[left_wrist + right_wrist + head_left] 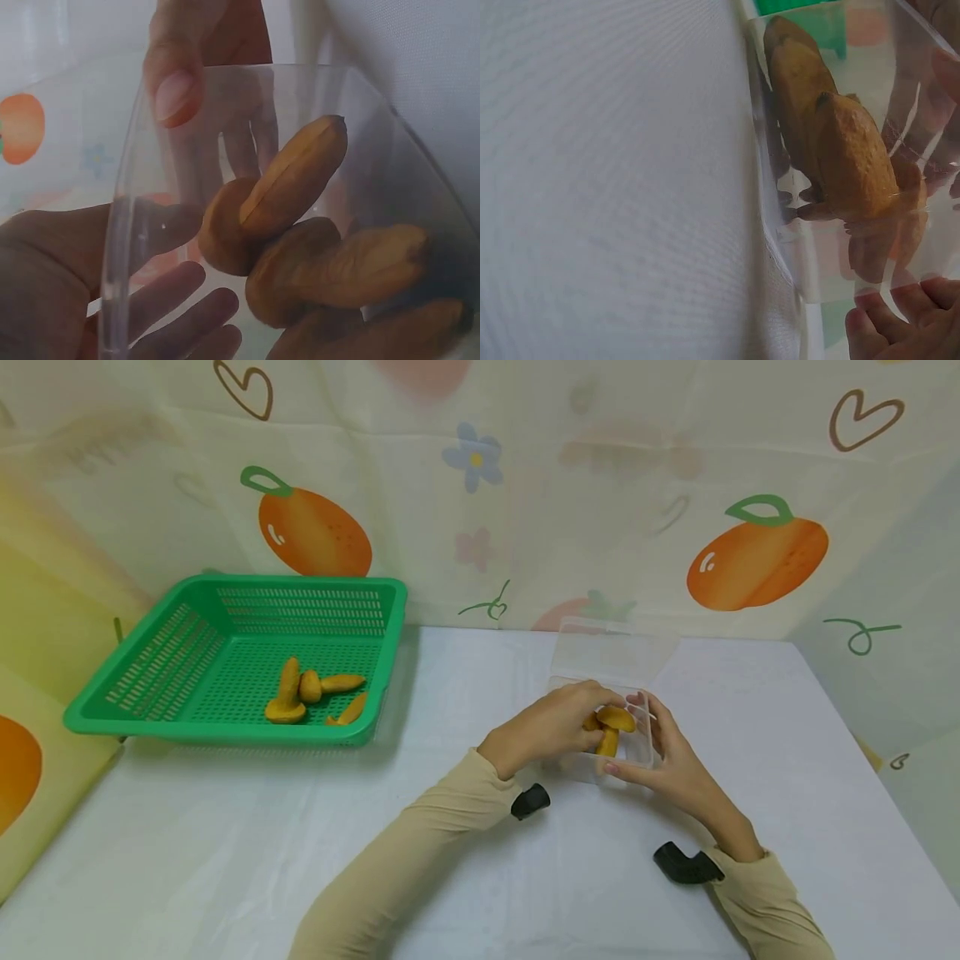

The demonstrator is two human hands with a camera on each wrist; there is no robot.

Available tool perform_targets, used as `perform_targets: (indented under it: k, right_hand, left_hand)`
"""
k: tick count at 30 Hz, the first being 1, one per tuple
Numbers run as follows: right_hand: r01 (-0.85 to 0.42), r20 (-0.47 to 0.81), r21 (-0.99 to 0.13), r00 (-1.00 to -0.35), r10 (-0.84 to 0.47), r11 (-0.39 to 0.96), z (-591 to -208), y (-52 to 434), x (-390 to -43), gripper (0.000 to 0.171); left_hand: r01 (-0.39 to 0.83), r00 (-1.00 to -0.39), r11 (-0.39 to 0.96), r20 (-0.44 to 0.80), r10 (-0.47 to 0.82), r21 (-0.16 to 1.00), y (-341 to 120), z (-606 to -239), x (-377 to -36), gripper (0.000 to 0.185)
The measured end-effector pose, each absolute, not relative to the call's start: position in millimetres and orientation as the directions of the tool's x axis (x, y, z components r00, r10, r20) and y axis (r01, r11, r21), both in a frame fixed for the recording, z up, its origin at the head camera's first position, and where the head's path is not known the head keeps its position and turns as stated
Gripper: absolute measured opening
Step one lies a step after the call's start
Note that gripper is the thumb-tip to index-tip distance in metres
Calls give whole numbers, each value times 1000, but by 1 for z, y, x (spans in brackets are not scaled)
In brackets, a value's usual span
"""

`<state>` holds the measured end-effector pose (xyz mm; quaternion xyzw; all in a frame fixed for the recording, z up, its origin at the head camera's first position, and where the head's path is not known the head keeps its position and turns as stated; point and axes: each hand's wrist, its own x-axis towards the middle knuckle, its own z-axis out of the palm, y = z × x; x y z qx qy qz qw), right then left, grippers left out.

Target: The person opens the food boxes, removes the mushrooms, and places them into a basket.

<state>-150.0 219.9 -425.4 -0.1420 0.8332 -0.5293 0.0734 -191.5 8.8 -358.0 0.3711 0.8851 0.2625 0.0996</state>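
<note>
**Both hands forward, meeting at centre**

Left hand reaches in from the lower left, forearm angled up and to the right, knuckles up, fingers curled down and pinching. Right hand comes in from the lower right, palm facing left, fingers extended upward and lightly bent, thumb low in front. Fingertips of both hands nearly meet. Beige sleeves cover both forearms to the wrists; a black wrist mount sits under each.

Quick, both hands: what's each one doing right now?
Left hand: grips a mushroom over the clear box.
Right hand: fingers rest against the clear box's side, steadying it.
</note>
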Motion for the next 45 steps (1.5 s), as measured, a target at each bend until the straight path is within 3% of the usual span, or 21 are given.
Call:
perform_targets:
  k: [10,24,34,45]
  right_hand:
    - [-144,10,-906,-948,-319,397,-424,220,-149,110]
    - [-147,16,-913,-945,-327,380,-426,221,-150,108]
    - [-141,12,-919,-944,-331,368,-425,220,-151,106]
    - [-151,16,-897,-950,-311,416,-426,220,-151,108]
  left_hand:
    - [593,-706,602,-13,708,534,17,-362,-193,46]
    - [626,-702,649,-49,710,432,23,-362,-193,51]
    - [610,-685,578,-7,729,542,18,-362,-193,38]
    - [619,-696,635,-52,716,461,5,-354,-194,50]
